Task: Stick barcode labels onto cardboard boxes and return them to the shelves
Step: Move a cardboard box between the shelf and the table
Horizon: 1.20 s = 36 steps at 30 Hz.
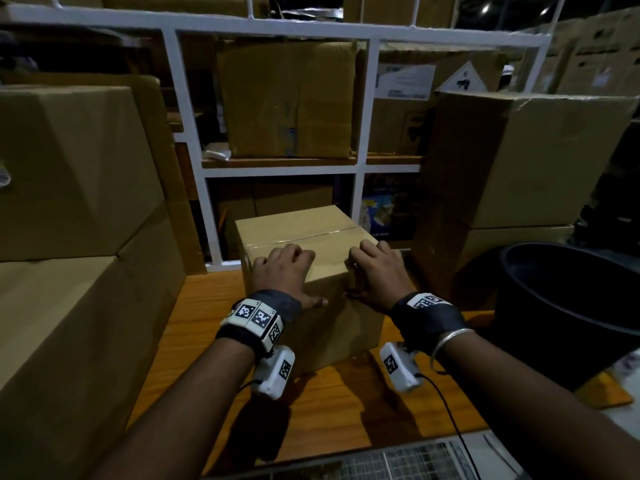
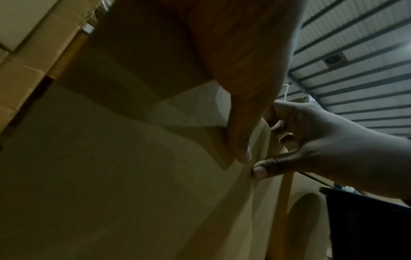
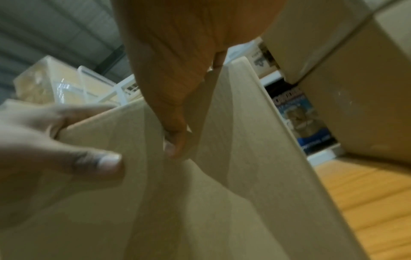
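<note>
Two hands (image 1: 329,275) on one cardboard box (image 1: 332,306)

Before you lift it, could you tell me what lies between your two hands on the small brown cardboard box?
Only bare cardboard: the box's near top edge, between left hand and right hand, head view.

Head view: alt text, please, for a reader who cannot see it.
Both hands, left hand and right hand, grip the near top edge of a small taped brown cardboard box on an orange wooden table, facing white metal shelves of boxes.
</note>
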### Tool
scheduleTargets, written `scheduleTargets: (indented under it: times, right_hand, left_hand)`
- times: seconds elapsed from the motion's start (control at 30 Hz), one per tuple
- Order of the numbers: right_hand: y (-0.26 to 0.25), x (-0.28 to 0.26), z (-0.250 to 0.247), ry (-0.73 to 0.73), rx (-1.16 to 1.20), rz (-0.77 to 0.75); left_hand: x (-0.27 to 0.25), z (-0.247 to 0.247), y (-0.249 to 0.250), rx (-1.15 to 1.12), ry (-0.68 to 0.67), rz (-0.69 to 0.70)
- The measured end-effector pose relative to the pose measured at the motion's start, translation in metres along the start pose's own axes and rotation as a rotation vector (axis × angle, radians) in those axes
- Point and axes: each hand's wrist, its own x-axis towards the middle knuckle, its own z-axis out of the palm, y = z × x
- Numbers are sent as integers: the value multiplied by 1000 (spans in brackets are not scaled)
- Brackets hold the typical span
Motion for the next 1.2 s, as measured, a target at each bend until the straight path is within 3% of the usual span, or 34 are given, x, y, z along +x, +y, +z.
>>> scheduleTargets:
  times: [0.17,0.63,0.93,1.2]
  right_hand:
    - [5,1,10,17,20,-19]
    - [29,18,35,248,539,-85]
    - [37,12,56,428,374,-240]
    - [41,9,59,426,213,-301]
  left_hand:
    - [0,2,-2,10,-6,-9]
    - [0,0,1,100,-54,-64]
    - [-3,-3,3,75,-83,-79]
    - [-3,0,1,71,-76,-102]
